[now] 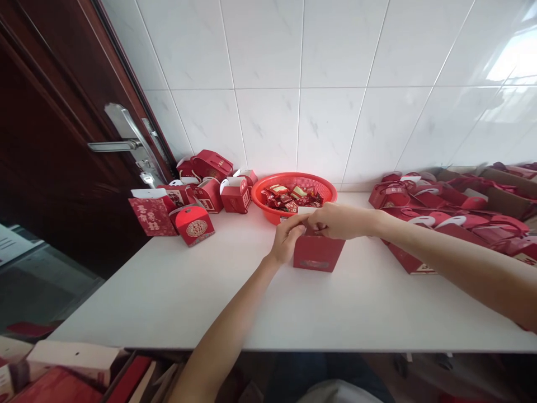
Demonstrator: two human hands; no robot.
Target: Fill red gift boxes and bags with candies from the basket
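Note:
A red paper gift box (318,256) stands upright on the white table, a small window low on the side facing me. At its upper left edge, my left hand (287,238) is closed, fingers and thumb pinching the top. From the right, my right hand (333,219) reaches over the box with curled fingers gripping its top flaps. A whitish flap tip shows between the two hands. The inside of the box is hidden. Just behind it sits a red plastic basket (263,212) holding several red-wrapped sweets (289,197).
Several red gift boxes (205,193) are grouped at the left, near a dark door (50,140) with a metal handle. More boxes (453,224) crowd the right side. White tiles back the table (180,302). Folded cartons (75,364) lie below its front left edge.

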